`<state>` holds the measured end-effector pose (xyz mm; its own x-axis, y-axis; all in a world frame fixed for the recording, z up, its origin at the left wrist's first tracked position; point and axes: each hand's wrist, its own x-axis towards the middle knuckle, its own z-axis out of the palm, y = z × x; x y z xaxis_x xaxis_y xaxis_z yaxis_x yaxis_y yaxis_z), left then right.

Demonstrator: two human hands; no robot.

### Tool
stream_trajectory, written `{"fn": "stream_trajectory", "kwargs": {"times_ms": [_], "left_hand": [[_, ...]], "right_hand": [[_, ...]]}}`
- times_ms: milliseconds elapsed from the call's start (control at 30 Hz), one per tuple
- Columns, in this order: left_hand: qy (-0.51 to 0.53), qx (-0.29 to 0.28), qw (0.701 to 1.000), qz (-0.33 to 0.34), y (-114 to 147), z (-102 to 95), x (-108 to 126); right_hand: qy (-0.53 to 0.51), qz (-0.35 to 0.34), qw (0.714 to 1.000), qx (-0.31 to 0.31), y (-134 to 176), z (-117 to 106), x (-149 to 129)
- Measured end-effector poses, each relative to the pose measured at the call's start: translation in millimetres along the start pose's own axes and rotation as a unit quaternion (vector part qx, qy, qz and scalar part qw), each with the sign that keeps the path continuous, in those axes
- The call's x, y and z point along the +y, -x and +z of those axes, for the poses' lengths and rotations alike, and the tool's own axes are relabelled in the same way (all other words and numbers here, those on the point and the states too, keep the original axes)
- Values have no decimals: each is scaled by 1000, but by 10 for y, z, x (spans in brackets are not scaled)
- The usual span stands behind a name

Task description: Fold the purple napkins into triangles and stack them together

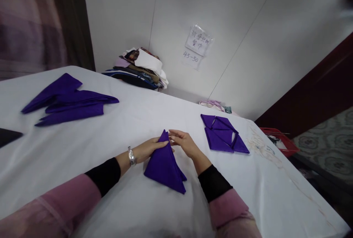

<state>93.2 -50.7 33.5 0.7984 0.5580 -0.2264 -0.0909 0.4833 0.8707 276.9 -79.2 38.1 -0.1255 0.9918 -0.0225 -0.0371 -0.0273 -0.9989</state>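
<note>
A purple cloth napkin [164, 168], folded into a layered triangle, is held upright just above or on the white tablecloth, its tip pointing away from me. My left hand [150, 148] grips its upper left side, thumb in front and the other fingers hidden behind the cloth. At the upper right edge, my right hand [183, 141] has its fingers bent towards the tip; the fingertips touch or nearly touch the fabric, and whether they pinch it is hidden. Right of my hands lie several folded purple napkins [220, 139], placed close together.
Loosely folded purple napkins [74, 98] lie at the left of the table [132, 120]. Behind it rises a pile of clothes [143, 67] against the wall, below a paper sign [198, 41]. A red basket [288, 144] stands beyond the right edge. A dark flat object [9, 136] lies far left.
</note>
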Motion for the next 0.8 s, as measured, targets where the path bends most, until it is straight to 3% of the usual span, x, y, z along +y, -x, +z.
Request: {"fn": "stream_trajectory", "kwargs": {"times_ms": [233, 433, 800], "left_hand": [[10, -23, 999, -31, 22, -9, 15], [-5, -40, 998, -40, 2, 13, 27], [-44, -31, 998, -23, -42, 9, 52]], "right_hand": [[16, 15, 995, -94, -136, -4, -95], [20, 6, 992, -126, -152, 16, -174], [0, -15, 996, -92, -195, 103, -133]]}}
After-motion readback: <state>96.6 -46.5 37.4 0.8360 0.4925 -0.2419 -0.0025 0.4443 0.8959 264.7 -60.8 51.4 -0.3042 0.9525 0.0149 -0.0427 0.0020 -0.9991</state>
